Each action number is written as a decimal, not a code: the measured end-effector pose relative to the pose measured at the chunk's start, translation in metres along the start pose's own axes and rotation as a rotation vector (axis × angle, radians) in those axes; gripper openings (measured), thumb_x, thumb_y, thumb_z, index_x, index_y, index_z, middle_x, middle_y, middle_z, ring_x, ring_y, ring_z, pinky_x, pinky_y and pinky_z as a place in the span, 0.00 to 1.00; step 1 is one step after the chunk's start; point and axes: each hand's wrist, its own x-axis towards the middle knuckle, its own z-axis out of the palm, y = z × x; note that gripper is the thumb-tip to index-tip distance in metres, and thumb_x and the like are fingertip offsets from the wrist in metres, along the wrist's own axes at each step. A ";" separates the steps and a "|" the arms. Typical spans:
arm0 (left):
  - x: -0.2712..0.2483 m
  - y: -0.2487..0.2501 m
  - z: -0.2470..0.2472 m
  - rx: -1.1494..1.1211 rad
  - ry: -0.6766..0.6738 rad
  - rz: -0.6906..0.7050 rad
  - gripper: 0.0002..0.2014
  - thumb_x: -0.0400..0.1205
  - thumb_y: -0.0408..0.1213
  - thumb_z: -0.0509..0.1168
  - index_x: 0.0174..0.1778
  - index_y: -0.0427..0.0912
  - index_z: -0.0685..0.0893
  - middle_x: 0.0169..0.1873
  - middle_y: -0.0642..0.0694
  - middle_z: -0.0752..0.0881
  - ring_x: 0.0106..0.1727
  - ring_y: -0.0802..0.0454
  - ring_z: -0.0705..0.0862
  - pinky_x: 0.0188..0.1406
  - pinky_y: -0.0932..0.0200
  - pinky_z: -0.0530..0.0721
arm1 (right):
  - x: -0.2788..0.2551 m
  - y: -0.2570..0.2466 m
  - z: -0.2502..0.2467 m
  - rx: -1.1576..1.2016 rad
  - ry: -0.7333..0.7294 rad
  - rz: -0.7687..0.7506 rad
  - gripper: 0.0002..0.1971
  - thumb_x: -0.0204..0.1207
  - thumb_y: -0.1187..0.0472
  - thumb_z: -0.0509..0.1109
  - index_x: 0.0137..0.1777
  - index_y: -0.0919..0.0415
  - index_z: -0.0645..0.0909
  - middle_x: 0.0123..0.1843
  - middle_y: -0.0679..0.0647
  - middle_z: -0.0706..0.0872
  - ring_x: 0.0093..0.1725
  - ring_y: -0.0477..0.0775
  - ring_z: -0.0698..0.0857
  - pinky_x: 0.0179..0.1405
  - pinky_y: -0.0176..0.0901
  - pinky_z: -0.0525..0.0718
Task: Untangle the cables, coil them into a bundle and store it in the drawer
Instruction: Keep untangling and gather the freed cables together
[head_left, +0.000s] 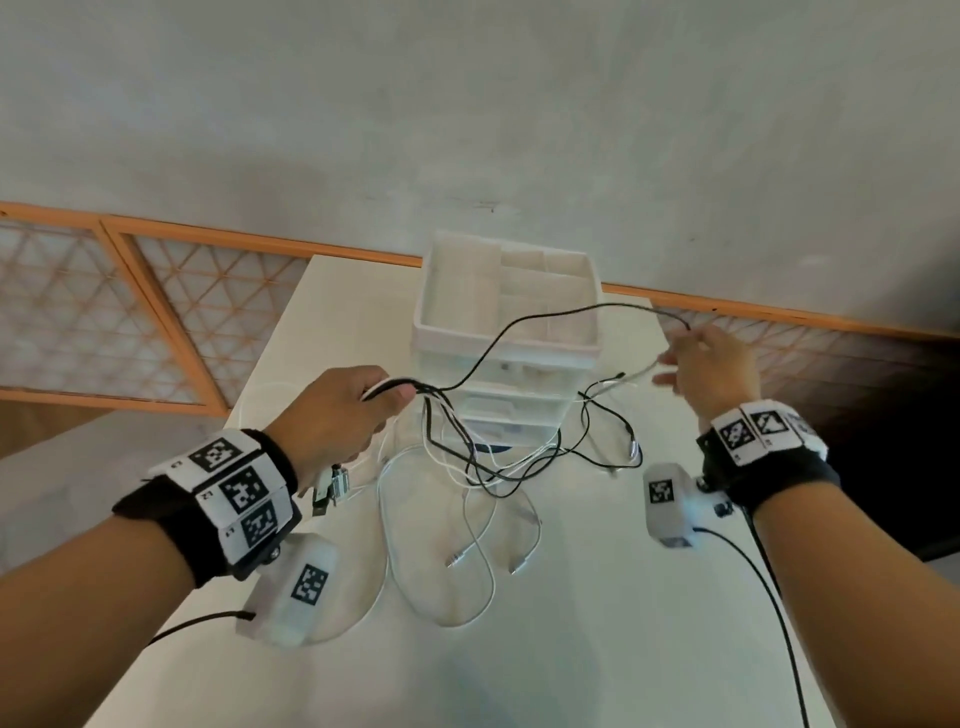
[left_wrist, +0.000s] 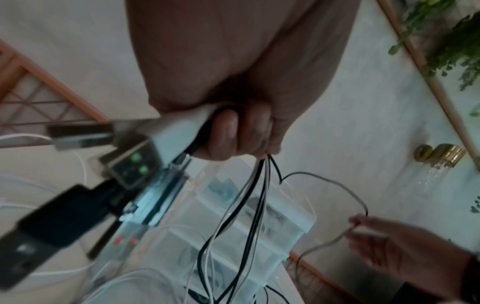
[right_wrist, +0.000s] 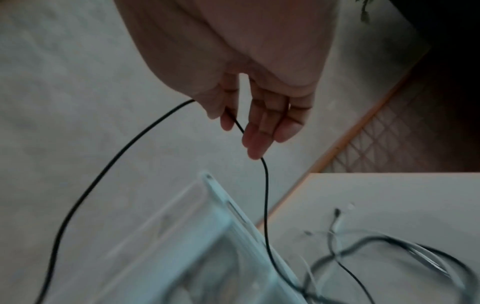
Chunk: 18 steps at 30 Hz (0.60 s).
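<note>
Left hand (head_left: 340, 415) was clenched tight around a fistful of black and white cables (head_left: 470, 457), held up above the table (head_left: 597, 623), strands spilling down from the fist into a knot on the surface! Over on the other side, the right hand (head_left: 714, 366) was raised too, its fingers (right_wrist: 255, 142) mostly straight, with one black cable (head_left: 545, 319) pinched between thumb and forefinger and arcing back across to the left fist. From the left wrist view, the curled fingers (left_wrist: 228, 135) wrapped the bundle, and several connectors (left_wrist: 85, 185) jutted out the back of the grip, blurred.

Down to the furniture: the white table carried a translucent white drawer unit (head_left: 506, 364) at its far edge, drawers stacked, an open compartment tray on top. The black cable crossed right over that tray. Whether any drawer stood pulled out, I couldn't tell.

Smaller still: loose white cable loops (head_left: 467, 561) lay on the table in front of the unit, their plug ends resting there, tangled with the black strands.
</note>
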 end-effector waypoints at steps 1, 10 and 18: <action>0.001 -0.001 0.001 0.050 -0.002 -0.002 0.17 0.85 0.46 0.66 0.35 0.40 0.76 0.24 0.46 0.74 0.18 0.55 0.64 0.18 0.63 0.63 | 0.005 -0.010 -0.002 0.021 0.031 -0.057 0.12 0.85 0.54 0.61 0.58 0.58 0.84 0.47 0.52 0.92 0.39 0.50 0.92 0.44 0.48 0.88; 0.002 0.008 0.003 -0.042 -0.008 -0.044 0.23 0.86 0.53 0.61 0.43 0.35 0.86 0.23 0.50 0.70 0.20 0.56 0.60 0.19 0.63 0.59 | 0.018 0.009 0.015 -0.329 -0.273 -0.040 0.35 0.74 0.65 0.69 0.83 0.53 0.68 0.78 0.57 0.77 0.74 0.60 0.78 0.68 0.48 0.76; -0.006 0.024 0.027 0.055 -0.081 0.121 0.20 0.88 0.47 0.58 0.42 0.41 0.91 0.20 0.57 0.70 0.18 0.57 0.63 0.18 0.64 0.64 | -0.113 -0.032 0.064 -0.024 -0.732 -0.420 0.25 0.73 0.51 0.79 0.68 0.38 0.76 0.26 0.45 0.83 0.27 0.41 0.80 0.35 0.32 0.79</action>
